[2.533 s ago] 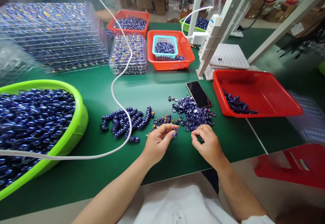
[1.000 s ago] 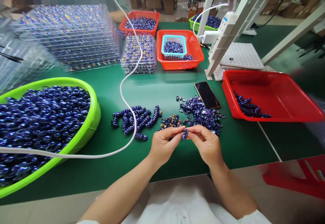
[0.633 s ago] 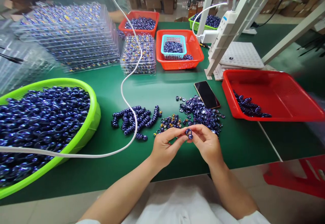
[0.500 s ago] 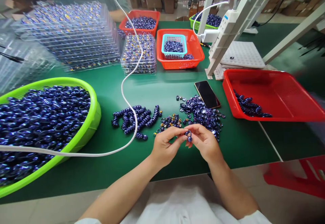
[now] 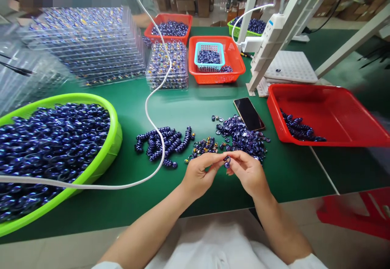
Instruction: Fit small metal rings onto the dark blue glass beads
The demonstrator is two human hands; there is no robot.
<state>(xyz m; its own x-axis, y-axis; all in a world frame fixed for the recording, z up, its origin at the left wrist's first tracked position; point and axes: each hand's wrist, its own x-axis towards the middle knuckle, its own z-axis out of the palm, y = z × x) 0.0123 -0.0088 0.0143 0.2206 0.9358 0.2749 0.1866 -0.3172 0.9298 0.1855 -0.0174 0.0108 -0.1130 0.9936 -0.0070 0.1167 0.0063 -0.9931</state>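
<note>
My left hand [image 5: 199, 175] and my right hand [image 5: 247, 171] meet above the green table [image 5: 189, 102], fingertips pinched together on a small shiny blue ring [image 5: 226, 162]. Just beyond the fingers lies a loose pile of flat blue pieces [image 5: 242, 137] and a smaller cluster of blue and gold pieces [image 5: 204, 146]. To the left of these lie several stacked rows of blue rings [image 5: 163, 142].
A big green basin [image 5: 108, 149] full of blue rings stands at left, with a white cable [image 5: 152, 98] looping over it. A phone [image 5: 249, 113], a red tray [image 5: 329, 110], an orange basket [image 5: 234, 68] holding a small blue basket [image 5: 210, 55], and stacked clear trays [image 5: 85, 45] surround the work spot.
My right hand came off the pile of pieces and joined the left hand; both now pinch one blue ring and have turned it slightly between the fingertips.
</note>
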